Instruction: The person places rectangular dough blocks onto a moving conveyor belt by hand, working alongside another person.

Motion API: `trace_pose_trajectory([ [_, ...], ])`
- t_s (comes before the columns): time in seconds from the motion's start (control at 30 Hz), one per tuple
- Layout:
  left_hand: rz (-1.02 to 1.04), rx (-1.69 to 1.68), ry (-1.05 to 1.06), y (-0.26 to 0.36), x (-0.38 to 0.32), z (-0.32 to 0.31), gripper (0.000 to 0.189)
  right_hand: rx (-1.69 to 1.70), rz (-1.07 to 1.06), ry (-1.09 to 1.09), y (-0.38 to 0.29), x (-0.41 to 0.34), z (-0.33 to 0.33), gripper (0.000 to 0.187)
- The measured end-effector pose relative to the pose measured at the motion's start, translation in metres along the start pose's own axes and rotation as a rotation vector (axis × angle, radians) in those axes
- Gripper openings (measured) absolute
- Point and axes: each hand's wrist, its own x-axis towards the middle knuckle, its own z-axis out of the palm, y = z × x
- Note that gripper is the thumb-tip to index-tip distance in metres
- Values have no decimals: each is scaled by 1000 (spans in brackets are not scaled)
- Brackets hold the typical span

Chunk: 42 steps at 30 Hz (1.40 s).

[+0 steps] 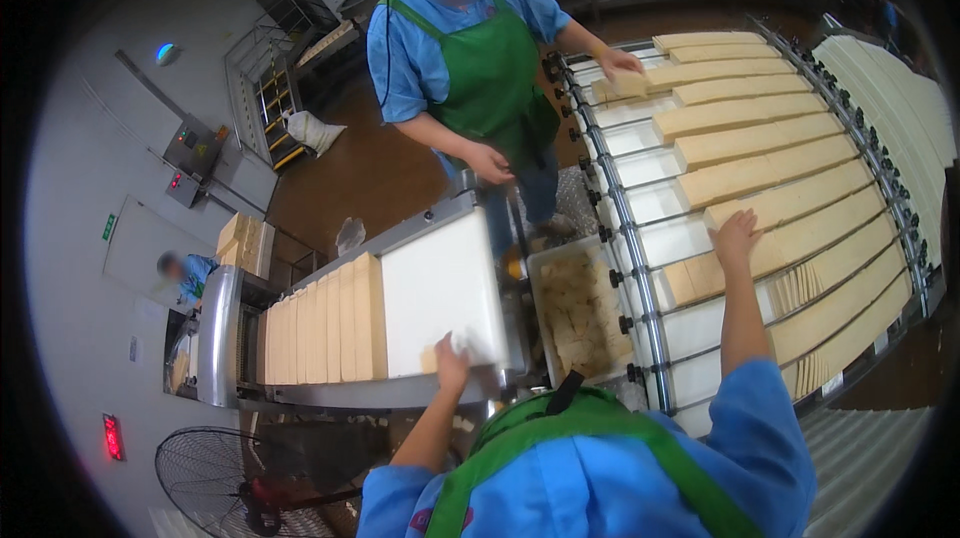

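Note:
My left hand (pixel 452 364) is over the near edge of a white conveyor belt (pixel 442 275). A small pale piece (pixel 428 359) lies at its fingertips; blur hides whether they grip it. On the belt's left part, upright pale-yellow slabs (pixel 322 328) of what looks like pressed food stand in a tight row. My right hand (pixel 735 238) rests, fingers extended, on the near end of a long pale bar (pixel 795 193). That bar lies among several parallel bars in the lanes of a wide second conveyor (pixel 697 324). Thin slices (pixel 799 287) lean in one near lane.
Between the conveyors stands a bin (pixel 585 313) of pale scraps. Across from me a co-worker (pixel 480 50) in a green apron reaches with one hand (pixel 621 64) to a block. Metal rails with black knobs (pixel 615 278) edge the lanes. A fan (pixel 217 478) stands lower left.

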Motion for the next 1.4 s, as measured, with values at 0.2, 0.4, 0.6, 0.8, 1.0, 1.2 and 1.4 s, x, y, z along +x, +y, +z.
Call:
trace_pose_trajectory([
  [0.2,-317,489,-162,-64,-9,-20,53,294,-656,195,-112,-119,9,71],
  [0.4,-333,384,-293,-61,0,-28,47,385,-859,-7,-136,-169,16,32],
  [0.6,-254,105,-89,-10,7,-2,44,415,-859,36,-140,-169,25,20],
  [0.8,-198,-429,-56,41,14,51,52,434,-849,37,-136,-168,32,17],
  [1.0,-99,-580,-94,53,-15,34,23,360,-876,71,-135,-168,41,11],
  [1.2,-38,-504,-208,-5,-62,28,27,381,-900,132,-142,-164,50,11],
  [1.4,-177,-350,-167,-6,-71,23,21,334,-910,53,-144,-174,31,11],
])
